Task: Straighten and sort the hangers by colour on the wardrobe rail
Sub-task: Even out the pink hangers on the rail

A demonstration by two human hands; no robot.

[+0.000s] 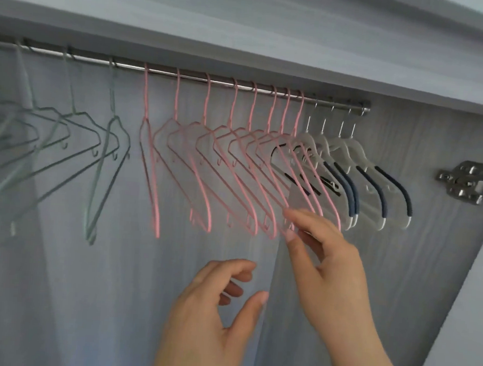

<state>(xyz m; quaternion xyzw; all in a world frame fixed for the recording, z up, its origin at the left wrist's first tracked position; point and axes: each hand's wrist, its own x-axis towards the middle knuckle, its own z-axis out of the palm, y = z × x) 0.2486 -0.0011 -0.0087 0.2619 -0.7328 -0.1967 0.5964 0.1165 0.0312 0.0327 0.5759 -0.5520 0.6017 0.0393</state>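
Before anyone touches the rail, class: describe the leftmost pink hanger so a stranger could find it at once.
Follow the rail rightward past the grey hangers to the pink hangers. The leftmost pink hanger hangs with a gap either side. Unlike its neighbours, it is turned nearly edge-on, showing as a narrow loop.

No readable text, labels or nos. anywhere, incl. hangers (236, 165).

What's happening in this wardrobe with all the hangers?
A person is sorting hangers by colour on the rail. Grey-green hangers hang left, pink hangers in the middle, white hangers with dark grips right. The right hand pinches the lower end of a pink hanger near the white ones; the left hand hovers below, open and empty.
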